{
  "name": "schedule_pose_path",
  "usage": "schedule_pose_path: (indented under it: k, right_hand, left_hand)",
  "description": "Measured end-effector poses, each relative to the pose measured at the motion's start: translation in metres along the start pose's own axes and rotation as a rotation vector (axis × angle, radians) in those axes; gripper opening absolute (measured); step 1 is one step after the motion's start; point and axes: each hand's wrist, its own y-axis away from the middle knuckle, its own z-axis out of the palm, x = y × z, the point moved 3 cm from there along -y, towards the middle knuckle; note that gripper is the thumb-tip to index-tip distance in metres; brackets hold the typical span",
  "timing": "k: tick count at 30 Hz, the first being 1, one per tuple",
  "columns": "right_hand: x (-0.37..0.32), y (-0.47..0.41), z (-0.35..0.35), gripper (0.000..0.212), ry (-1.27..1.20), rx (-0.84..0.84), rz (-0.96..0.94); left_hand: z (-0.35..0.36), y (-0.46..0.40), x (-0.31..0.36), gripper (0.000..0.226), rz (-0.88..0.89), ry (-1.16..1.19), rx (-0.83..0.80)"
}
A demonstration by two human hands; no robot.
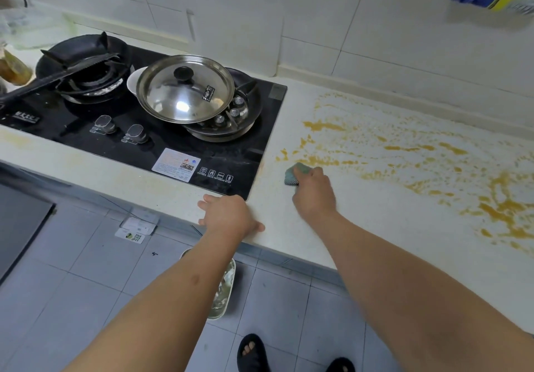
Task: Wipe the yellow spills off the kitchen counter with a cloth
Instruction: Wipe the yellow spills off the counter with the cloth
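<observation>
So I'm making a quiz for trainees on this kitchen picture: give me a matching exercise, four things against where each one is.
Things:
1. green cloth
2. steel lid
3. left hand
4. yellow spills

Places:
A. on the pot on the stove
B. resting on the counter's front edge
C. spread over the counter right of the stove
D. gripped in the right hand

Pairs: 1-D, 2-A, 3-B, 4-C

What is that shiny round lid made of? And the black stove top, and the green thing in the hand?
The lid looks like polished steel: it mirrors the light. Its knob seems black plastic. The stove top looks like glossy black glass, with faint reflections. The green cloth in the right hand looks like rough woven fibre, perhaps a scouring pad.
</observation>
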Motion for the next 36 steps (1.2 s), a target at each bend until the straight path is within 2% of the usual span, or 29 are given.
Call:
schedule_pose_path:
  k: [6,10,12,15,20,24,29,34,36]
  right_hand:
    - [0.045,0.030,-0.011,0.064,0.035,0.005,0.064]
    - [0.089,0.005,-0.033,0.058,-0.036,0.055,0.313]
    - [0.095,-0.013,-0.040,0.051,-0.030,0.018,0.356]
    - [0.084,-0.044,-0.044,0.053,0.023,-0.038,0.392]
    - [0.035,-0.082,-0.031,0.064,0.002,-0.092,0.228]
    - [-0.008,-0.095,-0.022,0.061,0.027,-0.082,0.083]
    - [-0.050,-0.066,0.002,0.071,0.088,-0.117,-0.102]
    - [-0.024,-0.010,0.005,0.076,0.097,-0.214,-0.354]
    - [0.015,-0.003,-0.004,0.074,0.059,-0.178,-0.330]
  left_hand:
    - [-0.004,0.006,0.001,0.099,0.018,0.003,-0.020]
    - [-0.005,0.008,0.010,0.087,-0.040,0.070,-0.052]
    - [-0.005,0.005,0.011,0.087,-0.057,0.070,-0.059]
    - [-0.003,0.002,0.011,0.088,-0.055,0.055,-0.046]
    - [-0.002,-0.001,0.010,0.087,-0.061,0.050,-0.046]
    - [-0.002,-0.003,0.010,0.088,-0.059,0.049,-0.034]
    - [-0.003,0.000,0.013,0.095,-0.056,0.060,-0.030]
    - [-0.006,0.004,0.014,0.098,-0.047,0.064,-0.027]
    - [-0.006,0.004,0.013,0.100,-0.053,0.055,-0.027]
